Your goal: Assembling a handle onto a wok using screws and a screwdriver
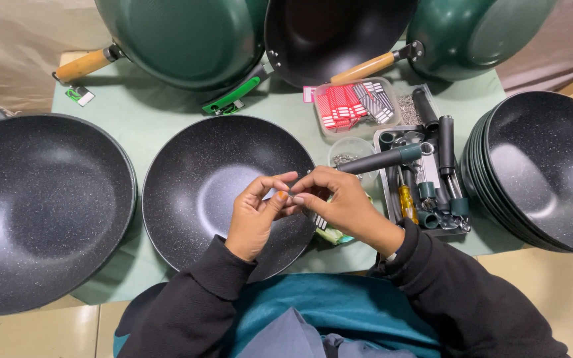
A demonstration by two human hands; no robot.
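Directly between hands (298, 207): small part (291, 194).

Clear plastic box (356, 106) of red-and-white labels, table top centre; green-white tag (79, 95) by wooden handle, top left.

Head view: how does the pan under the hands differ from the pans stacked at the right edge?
The pan under the hands lies alone, whole rim in view; the stacked pans are nested several deep and cut off by the frame. The hands hover over the single pan's right side; nothing is over the stack. Both have dark speckled interiors, face up, on the green-covered table, with no handle visible.
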